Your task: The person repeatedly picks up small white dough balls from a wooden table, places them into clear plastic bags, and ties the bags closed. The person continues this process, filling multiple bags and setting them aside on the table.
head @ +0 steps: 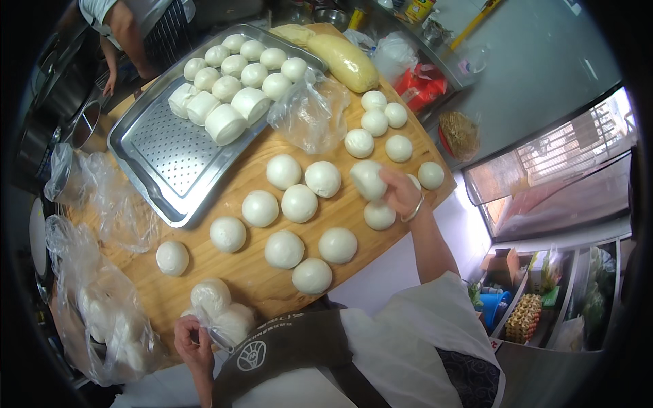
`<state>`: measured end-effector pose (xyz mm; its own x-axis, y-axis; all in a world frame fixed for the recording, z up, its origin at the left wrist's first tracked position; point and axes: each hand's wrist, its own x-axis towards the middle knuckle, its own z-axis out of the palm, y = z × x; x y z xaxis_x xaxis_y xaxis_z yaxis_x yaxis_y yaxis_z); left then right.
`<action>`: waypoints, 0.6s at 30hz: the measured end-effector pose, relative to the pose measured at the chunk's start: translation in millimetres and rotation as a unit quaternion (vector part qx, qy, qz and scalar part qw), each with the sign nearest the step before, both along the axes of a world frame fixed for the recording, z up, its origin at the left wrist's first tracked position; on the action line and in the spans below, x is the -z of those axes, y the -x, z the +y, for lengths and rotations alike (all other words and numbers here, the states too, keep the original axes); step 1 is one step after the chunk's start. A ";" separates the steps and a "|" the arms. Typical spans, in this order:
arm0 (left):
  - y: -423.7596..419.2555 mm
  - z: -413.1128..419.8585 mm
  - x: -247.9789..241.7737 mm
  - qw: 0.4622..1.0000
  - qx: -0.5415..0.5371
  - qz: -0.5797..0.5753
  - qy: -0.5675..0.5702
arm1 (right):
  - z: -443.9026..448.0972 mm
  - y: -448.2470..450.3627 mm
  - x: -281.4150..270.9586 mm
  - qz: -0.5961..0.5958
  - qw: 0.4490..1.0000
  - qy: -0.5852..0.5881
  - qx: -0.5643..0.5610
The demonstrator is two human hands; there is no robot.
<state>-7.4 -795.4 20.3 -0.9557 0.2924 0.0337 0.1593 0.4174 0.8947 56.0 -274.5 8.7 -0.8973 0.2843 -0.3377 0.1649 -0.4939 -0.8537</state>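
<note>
In my right hand [402, 189] is a white dough ball [368, 180], held by its right side above the wooden table [234, 273]. Another ball [379, 215] lies just below that hand. My left hand [194, 334] pinches the edge of a clear plastic bag [206, 321] with several dough balls in it, at the table's near edge. Loose round dough balls [299, 203] are spread over the middle and right of the table. A perforated metal tray [176, 153] holds rows of round dough pieces [226, 88] and a few cylindrical ones [225, 124] at its upper end.
A crumpled plastic bag [308, 115] lies against the tray's right edge. Beyond it is a long pale-yellow wrapped roll [347, 61]. More plastic bags [97, 306] lie at the left, one around dough. A co-worker's arm [127, 35] shows at top left. Shelves [558, 301] stand at right.
</note>
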 end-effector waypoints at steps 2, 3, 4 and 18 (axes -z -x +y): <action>0.1 -0.2 -2.0 1.000 0.007 0.010 0.017 | 14.7 6.4 -0.6 -0.071 0.974 -0.215 0.032; 0.9 0.6 -4.1 1.000 0.009 0.017 0.024 | 20.8 10.8 5.2 -0.132 0.919 -0.371 0.030; 0.6 3.9 -9.3 1.000 0.005 0.008 0.019 | 25.4 13.2 9.0 -0.189 0.835 -0.516 0.026; -8.2 -7.2 -12.6 0.998 -0.044 -0.035 -0.040 | -305.3 48.9 -31.4 0.330 0.782 -0.462 -0.257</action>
<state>0.8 -802.5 32.9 -0.9783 0.2070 -0.0134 0.0622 0.3542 0.9331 7.1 -579.8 40.1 -0.8652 -0.3220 0.3843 -0.4887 0.3707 -0.7898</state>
